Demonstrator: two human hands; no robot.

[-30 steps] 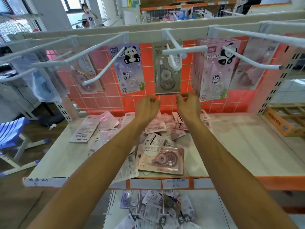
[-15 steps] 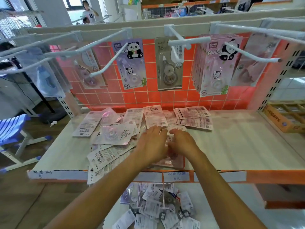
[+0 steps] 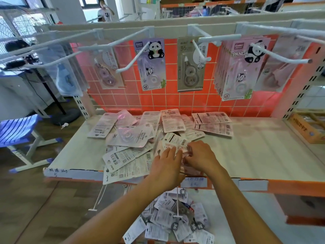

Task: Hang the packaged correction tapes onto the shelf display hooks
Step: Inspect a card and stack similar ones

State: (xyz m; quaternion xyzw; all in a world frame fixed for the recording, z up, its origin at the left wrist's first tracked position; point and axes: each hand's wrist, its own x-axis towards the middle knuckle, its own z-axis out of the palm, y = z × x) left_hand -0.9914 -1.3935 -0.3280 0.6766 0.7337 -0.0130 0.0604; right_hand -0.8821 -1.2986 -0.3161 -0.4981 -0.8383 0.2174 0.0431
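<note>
- Presently both hands are low at the near edge of a pile of packaged correction tapes (image 3: 133,138), which lie loose on the pale shelf (image 3: 255,147).
- The right hand (image 3: 200,158) has its fingers (image 3: 189,156) curled inward, pinching a clear-fronted pack (image 3: 183,149) at the front of the pile.
- The left hand (image 3: 167,167) reaches forward just beside it, fingertips on the same pack. Motion blur hides whether those fingers grasp it or merely rest there.
- Above, white display hooks (image 3: 219,38) jut out from the top rail, in front of an orange grid panel (image 3: 175,101).
- Hanging there are a lilac panda pack (image 3: 151,67), a grey pack (image 3: 190,71) marked 36 in the middle, and a thick row of pink panda packs (image 3: 237,74) to the right.
- Paler packs hang further out on both sides, too blurred to read.
- On the lower shelf (image 3: 246,208), under the forearms, lies a second heap of packs (image 3: 175,221).
- A blue chair (image 3: 17,127) stands on the floor to the left, and a cardboard box (image 3: 311,131) sits at the right edge.
</note>
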